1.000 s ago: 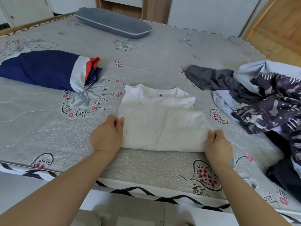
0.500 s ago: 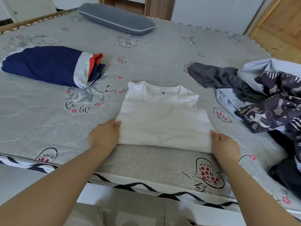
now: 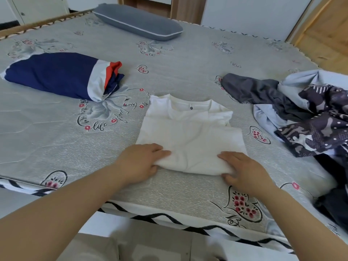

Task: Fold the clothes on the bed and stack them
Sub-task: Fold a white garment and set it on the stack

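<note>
A folded white T-shirt [image 3: 190, 134] lies near the front edge of the bed, collar facing away from me. My left hand [image 3: 139, 162] grips its near left edge, fingers on top and thumb under the fabric. My right hand [image 3: 243, 172] grips the near right edge the same way. The near edge is lifted slightly off the bed. A folded navy, white and red garment [image 3: 56, 76] lies at the left. A heap of unfolded clothes [image 3: 308, 113], grey, pale blue and dark patterned, lies at the right.
The bed [image 3: 178, 65] has a grey flowered cover with a black zigzag border along the front edge. A grey pillow [image 3: 137, 21] lies at the far side. Wooden floor shows at the upper right.
Both hands have moved inward from the shirt's near corners along its front edge and taken hold of it; the near edge is now raised a little.
</note>
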